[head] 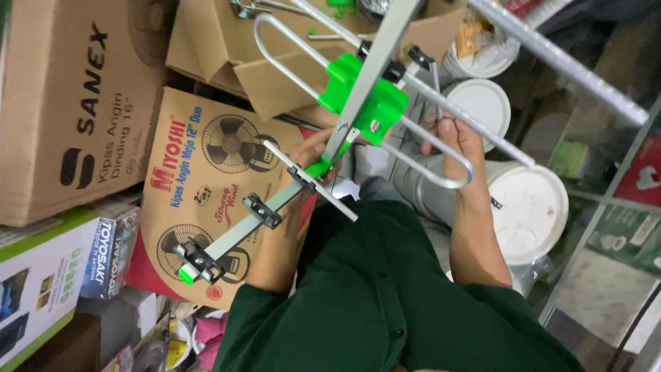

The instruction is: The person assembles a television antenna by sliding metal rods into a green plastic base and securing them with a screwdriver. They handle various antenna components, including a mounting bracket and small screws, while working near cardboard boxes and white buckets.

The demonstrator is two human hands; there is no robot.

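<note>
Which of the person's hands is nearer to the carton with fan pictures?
Left. The left hand grips the antenna just over the carton edge; the right hand is farther off, beside the white buckets.

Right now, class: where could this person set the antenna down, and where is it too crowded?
Flat white bucket lids right of the right hand offer bare surface. Left of the left hand, stacked brown cardboard boxes crowd everything. The grey metal antenna fills the middle.

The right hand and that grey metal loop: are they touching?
Touching. The head view shows the right hand with fingers curled around the grey metal loop.
</note>
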